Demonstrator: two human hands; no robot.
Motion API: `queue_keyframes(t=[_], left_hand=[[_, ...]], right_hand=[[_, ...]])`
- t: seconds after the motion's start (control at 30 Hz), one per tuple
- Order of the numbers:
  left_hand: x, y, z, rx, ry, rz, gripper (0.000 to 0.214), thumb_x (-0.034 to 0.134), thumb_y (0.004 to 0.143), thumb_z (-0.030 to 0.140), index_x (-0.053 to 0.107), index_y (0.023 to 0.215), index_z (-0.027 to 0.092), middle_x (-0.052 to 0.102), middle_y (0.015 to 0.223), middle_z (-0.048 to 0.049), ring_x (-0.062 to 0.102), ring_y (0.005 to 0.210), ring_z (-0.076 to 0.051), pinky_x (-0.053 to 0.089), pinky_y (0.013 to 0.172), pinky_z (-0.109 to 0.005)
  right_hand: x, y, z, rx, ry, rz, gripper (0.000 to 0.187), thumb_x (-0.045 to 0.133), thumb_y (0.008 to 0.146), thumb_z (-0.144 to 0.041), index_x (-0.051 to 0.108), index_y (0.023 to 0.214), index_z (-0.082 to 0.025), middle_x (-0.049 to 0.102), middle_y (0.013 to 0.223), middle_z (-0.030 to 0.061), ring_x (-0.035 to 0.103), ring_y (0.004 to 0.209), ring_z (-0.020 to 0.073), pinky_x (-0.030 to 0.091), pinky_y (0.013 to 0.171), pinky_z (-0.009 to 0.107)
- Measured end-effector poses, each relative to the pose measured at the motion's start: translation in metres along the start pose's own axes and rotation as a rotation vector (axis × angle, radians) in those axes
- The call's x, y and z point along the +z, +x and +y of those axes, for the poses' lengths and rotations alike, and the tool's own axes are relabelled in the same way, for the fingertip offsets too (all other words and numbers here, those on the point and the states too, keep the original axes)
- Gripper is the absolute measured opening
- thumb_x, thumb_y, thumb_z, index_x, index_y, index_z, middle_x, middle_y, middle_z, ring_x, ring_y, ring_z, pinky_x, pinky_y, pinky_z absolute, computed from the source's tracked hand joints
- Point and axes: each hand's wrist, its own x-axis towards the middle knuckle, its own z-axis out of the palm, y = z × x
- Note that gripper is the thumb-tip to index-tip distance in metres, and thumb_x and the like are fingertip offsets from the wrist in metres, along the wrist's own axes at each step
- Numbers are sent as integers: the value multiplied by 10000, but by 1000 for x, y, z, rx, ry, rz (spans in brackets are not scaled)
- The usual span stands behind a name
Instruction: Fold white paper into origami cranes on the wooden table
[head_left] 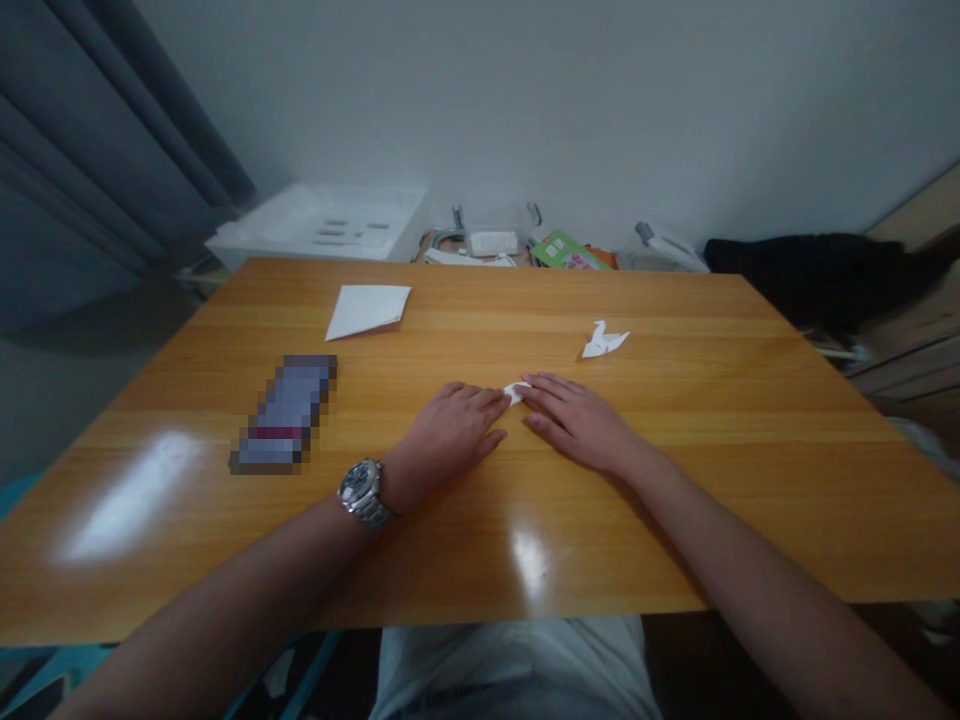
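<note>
A small folded piece of white paper (516,392) lies on the wooden table, partly covered by fingertips from both sides. My left hand (461,425), with a metal watch (365,492) on its wrist, holds the paper's left end down with its fingers, thumb lower and apart. On the other end, my right hand (576,420) keeps its fingertips on the paper, palm down, its thumb also apart. Beyond the right hand stands a white paper bird (604,341). The folds under my fingers are too small to make out.
On the table (697,400), a white paper sheet (367,309) lies at the back left, with a pixelated phone-like object (286,412) nearer me. Behind the far edge are a white bin (322,220), a green booklet (566,250) and clear plastic containers. A grey curtain (97,130) hangs left.
</note>
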Motion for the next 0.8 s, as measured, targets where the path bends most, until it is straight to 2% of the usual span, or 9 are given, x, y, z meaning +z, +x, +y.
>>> queue_keyframes(t=[0.23, 0.3, 0.5, 0.8], left_hand=[[-3, 4, 5, 11, 80, 0, 349, 399, 1071, 286, 573, 1329, 129, 663, 1212, -119, 611, 1091, -247, 400, 1003, -409], [-2, 5, 7, 15, 94, 11, 344, 391, 1070, 268, 579, 1320, 125, 662, 1203, -115, 605, 1083, -247, 394, 1013, -415], [0, 3, 6, 28, 100, 26, 380, 423, 1054, 256, 545, 1388, 120, 644, 1280, -125, 591, 1143, -249, 382, 1046, -414], [-4, 4, 7, 25, 85, 27, 345, 453, 1043, 279, 593, 1319, 126, 661, 1231, -129, 585, 1163, -264, 390, 1046, -412]], right_hand=[[1, 0, 0, 25, 10, 2, 589, 355, 1066, -486, 454, 1536, -145, 475, 1575, 136, 428, 1469, 271, 344, 1225, 480], [2, 0, -2, 21, -18, 8, 589, 346, 1068, -482, 437, 1548, -153, 472, 1579, 129, 426, 1468, 274, 338, 1227, 484], [5, 0, -10, 38, -99, 10, 532, 365, 1064, -470, 448, 1548, -265, 442, 1600, 100, 403, 1472, 290, 349, 1206, 515], [8, -1, -12, 72, -76, 15, 598, 324, 1069, -477, 373, 1589, -186, 423, 1613, 106, 351, 1512, 274, 303, 1245, 494]])
